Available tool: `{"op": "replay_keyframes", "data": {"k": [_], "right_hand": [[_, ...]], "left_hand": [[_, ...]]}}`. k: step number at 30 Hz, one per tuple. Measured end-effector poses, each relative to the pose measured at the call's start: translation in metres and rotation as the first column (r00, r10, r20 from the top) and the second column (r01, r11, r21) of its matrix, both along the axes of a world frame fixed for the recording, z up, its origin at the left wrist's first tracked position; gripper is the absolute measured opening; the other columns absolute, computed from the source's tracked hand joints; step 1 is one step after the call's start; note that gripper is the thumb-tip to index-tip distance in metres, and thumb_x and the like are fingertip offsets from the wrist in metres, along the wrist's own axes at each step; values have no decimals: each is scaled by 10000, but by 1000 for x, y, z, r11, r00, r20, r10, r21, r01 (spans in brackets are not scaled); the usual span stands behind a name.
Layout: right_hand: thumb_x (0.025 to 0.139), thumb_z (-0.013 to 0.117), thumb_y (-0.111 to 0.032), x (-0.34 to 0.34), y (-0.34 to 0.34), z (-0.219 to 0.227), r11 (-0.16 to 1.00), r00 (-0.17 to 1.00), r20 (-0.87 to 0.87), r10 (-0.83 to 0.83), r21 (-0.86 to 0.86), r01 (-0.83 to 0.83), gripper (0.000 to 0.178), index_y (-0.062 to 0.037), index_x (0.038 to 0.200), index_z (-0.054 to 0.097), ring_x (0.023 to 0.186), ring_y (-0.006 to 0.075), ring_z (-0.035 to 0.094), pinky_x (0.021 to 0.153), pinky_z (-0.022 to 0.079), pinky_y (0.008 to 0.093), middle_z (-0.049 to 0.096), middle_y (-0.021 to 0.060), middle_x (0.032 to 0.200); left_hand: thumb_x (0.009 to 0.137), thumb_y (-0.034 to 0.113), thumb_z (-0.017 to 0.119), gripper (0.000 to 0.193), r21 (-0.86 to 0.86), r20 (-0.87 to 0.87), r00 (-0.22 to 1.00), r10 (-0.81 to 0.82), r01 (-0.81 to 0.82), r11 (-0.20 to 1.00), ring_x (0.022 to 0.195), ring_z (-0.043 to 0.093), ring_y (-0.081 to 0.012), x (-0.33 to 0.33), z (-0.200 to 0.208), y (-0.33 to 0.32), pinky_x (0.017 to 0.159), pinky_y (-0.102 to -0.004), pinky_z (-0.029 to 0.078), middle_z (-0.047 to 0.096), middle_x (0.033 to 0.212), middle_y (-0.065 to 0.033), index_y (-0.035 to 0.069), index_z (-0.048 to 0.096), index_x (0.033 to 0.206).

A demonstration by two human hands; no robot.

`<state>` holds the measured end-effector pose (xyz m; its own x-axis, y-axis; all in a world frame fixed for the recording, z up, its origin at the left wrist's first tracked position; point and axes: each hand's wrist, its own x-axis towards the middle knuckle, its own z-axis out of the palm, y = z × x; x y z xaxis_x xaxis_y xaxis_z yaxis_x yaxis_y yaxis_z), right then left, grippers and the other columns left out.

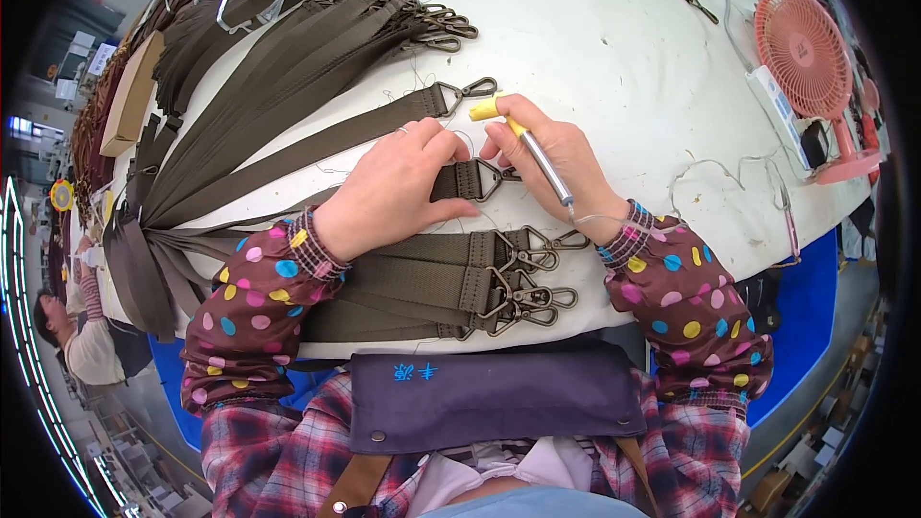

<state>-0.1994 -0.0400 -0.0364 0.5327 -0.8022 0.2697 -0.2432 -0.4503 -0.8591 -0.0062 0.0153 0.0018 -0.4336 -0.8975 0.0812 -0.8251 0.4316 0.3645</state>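
My left hand (393,187) grips a dark olive webbing strap (451,184) near its stitched end, the fingers on top and the thumb along the near side. A metal snap hook on a triangular ring (491,178) sits at that end, between my hands. My right hand (561,158) is closed round a silver pen-shaped corded tool (545,165), with a thin wire running from its rear end past the wrist. Yellow tape (485,109) wraps the right index fingertip. Just beyond lies another strap (369,125) with its snap hook (470,91). Nearer me, several hooked straps (413,278) lie stacked.
A large strap bundle (288,77) fans across the far left of the white table (614,67). A pink fan (804,53) and a white power strip (777,110) stand at the right. A cardboard box (132,96) sits at the left edge. Another person (86,336) is farther left.
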Motion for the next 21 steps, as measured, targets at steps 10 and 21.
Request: {"op": "replay_keyframes", "data": {"k": [10,21], "right_hand": [[991,438,-217,-8,9,23,821,941,217,262,462,-335,204,-47,1066,523,450,43,471,435,382,177,628,37,758],[957,450,-142,-6,6,20,939,991,73,109,321,-127,191,-38,1115,476,507,70,497,486,420,219,623,13,716]], "left_hand": [[716,333,787,456,578,-346,919,187,52,814,680,529,-168,-4,23,46,630,-293,469,569,834,-70,17,556,951],[786,199,723,340,86,-46,987,155,-150,985,816,545,-192,62,11,-29,701,-293,487,532,968,-77,45,551,1035]]}}
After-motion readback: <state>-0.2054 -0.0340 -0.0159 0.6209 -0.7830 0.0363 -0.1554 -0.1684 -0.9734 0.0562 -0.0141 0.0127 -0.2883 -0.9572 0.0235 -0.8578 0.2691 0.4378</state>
